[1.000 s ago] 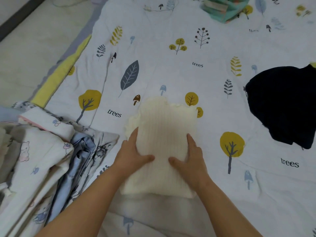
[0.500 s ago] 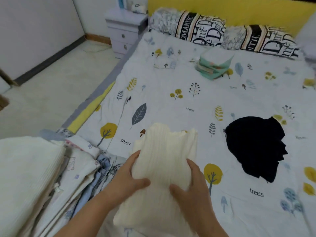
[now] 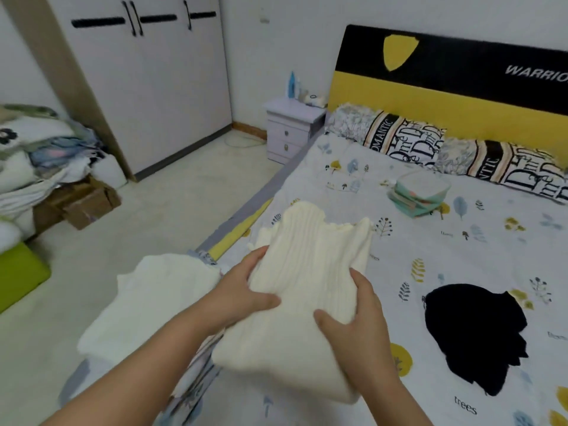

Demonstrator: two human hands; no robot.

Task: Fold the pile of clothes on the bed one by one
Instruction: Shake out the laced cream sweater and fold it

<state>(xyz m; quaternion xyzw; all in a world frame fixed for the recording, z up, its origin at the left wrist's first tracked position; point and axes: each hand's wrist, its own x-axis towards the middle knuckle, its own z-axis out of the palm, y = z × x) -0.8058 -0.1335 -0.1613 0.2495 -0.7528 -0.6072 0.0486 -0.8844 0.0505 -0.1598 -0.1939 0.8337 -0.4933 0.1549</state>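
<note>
folded cream ribbed knit [image 3: 307, 272], held aloft

You are in a home bedroom. A bed [image 3: 338, 167] with a tree-print cover fills the right side, with patterned pillows [image 3: 399, 138] against a yellow and black headboard [image 3: 445, 87]. A small nightstand [image 3: 290, 129] stands beside it, and a white wardrobe [image 3: 147, 87] lines the far wall.

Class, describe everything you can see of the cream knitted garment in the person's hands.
The cream knitted garment is a ribbed, soft-looking knit folded into a thick rectangle, with a wavy, scalloped edge at its far end. It is lifted off the bed, tilted away from the camera. The left hand and right hand grip its sides, thumbs on top, fingers underneath.
</note>
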